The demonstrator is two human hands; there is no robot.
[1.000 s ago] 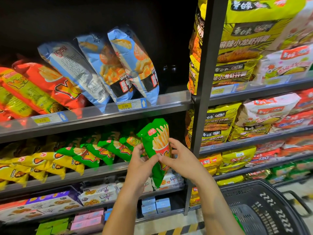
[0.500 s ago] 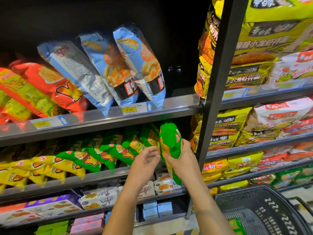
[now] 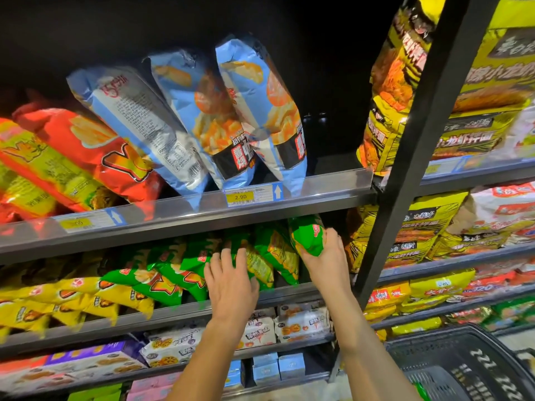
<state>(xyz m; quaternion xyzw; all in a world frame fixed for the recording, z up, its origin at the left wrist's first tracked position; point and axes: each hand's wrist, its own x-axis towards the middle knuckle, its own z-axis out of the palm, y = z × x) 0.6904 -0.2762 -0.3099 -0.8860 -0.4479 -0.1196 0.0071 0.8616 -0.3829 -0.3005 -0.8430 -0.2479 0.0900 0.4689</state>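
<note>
at middle shelf: right hand grips green bag; left hand spread nearby.

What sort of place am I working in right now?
Most likely a shop's snack aisle: metal shelves hold rows of snack bags, a yellow price tag reading 2.90 sits on the shelf rail, and a black basket shows at lower right. The right hand grips a green bag.
</note>
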